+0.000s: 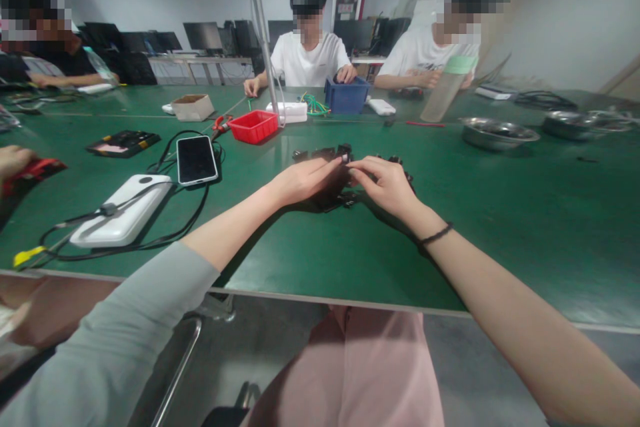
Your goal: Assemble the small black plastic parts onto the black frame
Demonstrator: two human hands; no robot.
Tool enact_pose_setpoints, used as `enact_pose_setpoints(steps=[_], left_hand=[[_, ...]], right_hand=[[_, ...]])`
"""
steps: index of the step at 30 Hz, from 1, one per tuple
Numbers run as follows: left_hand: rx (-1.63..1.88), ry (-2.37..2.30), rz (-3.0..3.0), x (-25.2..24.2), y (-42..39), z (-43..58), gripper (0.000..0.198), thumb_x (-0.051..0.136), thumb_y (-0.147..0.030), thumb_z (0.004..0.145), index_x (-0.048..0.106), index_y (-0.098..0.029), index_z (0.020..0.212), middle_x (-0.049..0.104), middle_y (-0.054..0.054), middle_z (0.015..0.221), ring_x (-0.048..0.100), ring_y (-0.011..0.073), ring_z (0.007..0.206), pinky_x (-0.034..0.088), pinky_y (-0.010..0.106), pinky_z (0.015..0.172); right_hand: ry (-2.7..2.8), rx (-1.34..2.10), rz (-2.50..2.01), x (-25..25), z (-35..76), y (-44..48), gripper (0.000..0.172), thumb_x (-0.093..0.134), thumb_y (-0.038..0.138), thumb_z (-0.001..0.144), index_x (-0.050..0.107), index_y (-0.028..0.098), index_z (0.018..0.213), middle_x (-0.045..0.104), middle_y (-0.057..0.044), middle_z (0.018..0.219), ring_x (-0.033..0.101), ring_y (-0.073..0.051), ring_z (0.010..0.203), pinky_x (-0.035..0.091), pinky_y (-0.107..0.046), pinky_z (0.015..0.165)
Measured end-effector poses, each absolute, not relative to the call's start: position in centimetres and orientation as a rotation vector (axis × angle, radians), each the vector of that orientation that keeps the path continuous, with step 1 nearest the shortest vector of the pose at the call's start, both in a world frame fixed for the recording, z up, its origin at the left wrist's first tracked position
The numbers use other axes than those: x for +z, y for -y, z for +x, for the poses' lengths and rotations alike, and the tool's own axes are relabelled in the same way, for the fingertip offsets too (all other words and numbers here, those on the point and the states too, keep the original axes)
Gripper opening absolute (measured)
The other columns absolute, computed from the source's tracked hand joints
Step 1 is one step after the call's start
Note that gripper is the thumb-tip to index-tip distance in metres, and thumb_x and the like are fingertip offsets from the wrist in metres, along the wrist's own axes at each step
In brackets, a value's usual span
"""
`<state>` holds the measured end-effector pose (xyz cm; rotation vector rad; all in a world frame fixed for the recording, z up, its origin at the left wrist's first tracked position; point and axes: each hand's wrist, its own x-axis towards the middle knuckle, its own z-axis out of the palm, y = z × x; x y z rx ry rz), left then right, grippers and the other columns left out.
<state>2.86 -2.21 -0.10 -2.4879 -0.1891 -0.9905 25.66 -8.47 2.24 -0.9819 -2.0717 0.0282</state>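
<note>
Both of my hands meet over a cluster of small black parts [334, 153] lying on the green table [320, 260]. My left hand [306, 179] lies on the near left side of the cluster, its fingers stretched toward a black piece. My right hand [386, 181] is curled over the right side, fingertips pinched against the same black piece. The parts under my palms are hidden. A black band sits on my right wrist.
A white power bank [125, 208] with black cables and a phone [196, 159] lie to the left. A red tray [254, 125], blue bin [346, 95], metal bowls [496, 133] and a bottle [449, 88] stand farther back. Three people sit across the table.
</note>
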Motion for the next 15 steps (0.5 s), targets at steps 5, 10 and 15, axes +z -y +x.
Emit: enact_pose_setpoints(steps=[5, 10, 15], left_hand=[[-1.019, 0.172, -2.511, -0.09, 2.27, 2.88, 0.05, 0.036, -0.015, 0.098, 0.033, -0.008, 0.148, 0.065, 0.015, 0.106, 0.066, 0.0188, 0.1, 0.057, 0.034, 0.089], [-1.013, 0.165, -2.495, -0.01, 2.29, 2.88, 0.051, 0.036, -0.015, 0.098, 0.033, -0.007, 0.148, 0.065, 0.014, 0.103, 0.066, 0.0187, 0.098, 0.058, 0.033, 0.087], [-1.02, 0.139, -2.459, 0.29, 2.55, 2.95, 0.053, 0.037, -0.014, 0.098, 0.029, -0.006, 0.149, 0.065, 0.017, 0.11, 0.066, 0.0201, 0.102, 0.058, 0.035, 0.09]], right_hand=[[2.078, 0.028, -0.984, 2.25, 25.69, 8.43, 0.023, 0.052, 0.031, 0.094, 0.073, 0.022, 0.097, 0.072, -0.005, 0.079, 0.067, -0.021, 0.076, 0.053, -0.034, 0.074], [2.079, 0.033, -0.973, 2.31, 25.67, 8.46, 0.022, 0.052, 0.028, 0.094, 0.073, 0.022, 0.096, 0.073, -0.005, 0.082, 0.068, -0.021, 0.076, 0.053, -0.034, 0.075], [2.076, 0.037, -0.978, 2.38, 25.62, 8.51, 0.021, 0.053, 0.027, 0.093, 0.073, 0.021, 0.095, 0.074, -0.005, 0.081, 0.069, -0.021, 0.076, 0.053, -0.035, 0.075]])
